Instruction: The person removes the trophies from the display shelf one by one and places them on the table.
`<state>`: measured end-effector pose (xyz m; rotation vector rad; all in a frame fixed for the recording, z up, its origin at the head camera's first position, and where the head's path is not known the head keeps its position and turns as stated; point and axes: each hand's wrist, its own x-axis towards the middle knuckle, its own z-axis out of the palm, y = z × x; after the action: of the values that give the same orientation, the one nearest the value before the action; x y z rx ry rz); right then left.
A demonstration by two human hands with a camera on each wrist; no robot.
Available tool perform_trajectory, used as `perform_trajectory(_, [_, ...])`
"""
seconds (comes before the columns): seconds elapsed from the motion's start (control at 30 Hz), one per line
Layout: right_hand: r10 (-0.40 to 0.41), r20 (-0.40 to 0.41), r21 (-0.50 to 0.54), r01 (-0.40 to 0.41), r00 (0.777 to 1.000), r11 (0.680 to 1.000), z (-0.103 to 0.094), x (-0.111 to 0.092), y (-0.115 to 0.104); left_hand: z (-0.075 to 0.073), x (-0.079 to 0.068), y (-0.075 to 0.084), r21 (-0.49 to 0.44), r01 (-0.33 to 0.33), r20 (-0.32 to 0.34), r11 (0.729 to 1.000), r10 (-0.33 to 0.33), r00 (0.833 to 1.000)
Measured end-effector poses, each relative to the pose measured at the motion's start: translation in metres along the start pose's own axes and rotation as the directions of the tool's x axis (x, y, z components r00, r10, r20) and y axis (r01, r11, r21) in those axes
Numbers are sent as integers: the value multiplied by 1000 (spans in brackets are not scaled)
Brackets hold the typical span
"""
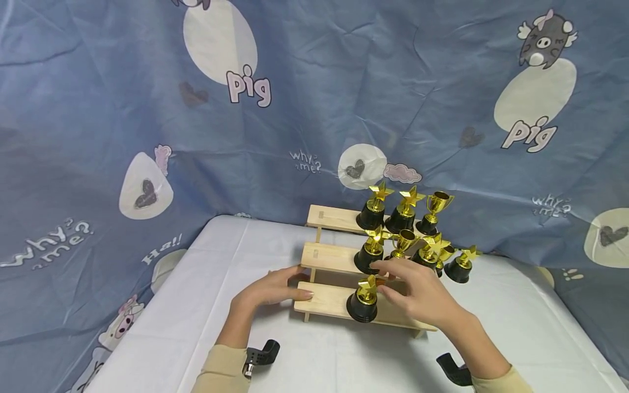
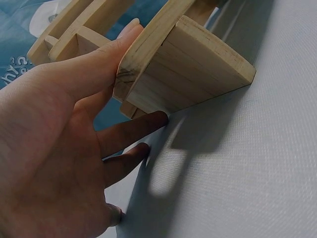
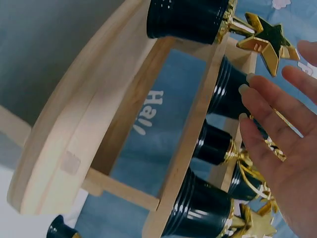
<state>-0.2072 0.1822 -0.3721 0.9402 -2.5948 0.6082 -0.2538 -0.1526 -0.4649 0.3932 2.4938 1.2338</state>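
A three-step wooden shelf (image 1: pixel 325 301) stands on the white table (image 1: pixel 206 305). My left hand (image 1: pixel 294 285) rests at the left end of its lowest step, thumb flat on the plank and fingers straight beside the leg. The left wrist view shows that hand (image 2: pixel 106 79) against the shelf end (image 2: pixel 198 64). A gold star trophy (image 1: pixel 363 303) on a black base stands on the lowest step. My right hand (image 1: pixel 390 279) hovers just right of it, fingers straight, holding nothing. In the right wrist view its fingers (image 3: pixel 277 99) are spread near the star (image 3: pixel 267 35), apart from it.
Three trophies (image 1: pixel 404 210) stand on the top step and three more (image 1: pixel 372 252) on the middle step. One trophy (image 1: pixel 461 266) stands on the table behind the shelf's right end. A blue cartoon cloth (image 1: pixel 314 98) hangs behind and at both sides.
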Motion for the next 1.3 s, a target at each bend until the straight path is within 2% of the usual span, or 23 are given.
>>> perform_trajectory(0.2, [-50, 13, -1, 50, 999, 999, 7, 2, -4, 1, -1, 0, 6, -8, 2, 1000, 8, 1000])
perform_trajectory(0.33, [-99, -8, -2, 99, 995, 995, 11, 4, -3, 1, -1, 0, 8, -8, -2, 1000, 8, 1000])
perform_trajectory(0.5, [-115, -28, 21, 115, 993, 993, 14, 3, -2, 1, 0, 1, 7, -11, 1, 1000, 11, 1000])
perform_trajectory(0.67, [-171, -43, 51, 173, 984, 984, 16, 4, -1, 1, 0, 1, 9, -6, 3, 1000, 6, 1000])
perform_trajectory(0.83, [-217, -61, 23, 218, 974, 976, 15, 5, 0, 0, 0, 1, 5, -5, -2, 1000, 5, 1000])
perform_trajectory(0.97, [-221, -55, 10, 221, 974, 975, 12, 6, -1, 1, 0, 1, 4, 4, 4, 1000, -4, 1000])
perform_trajectory(1.3, [-161, -44, 34, 163, 986, 986, 8, 4, 0, -1, -1, 4, 16, 0, 4, 1000, 0, 1000])
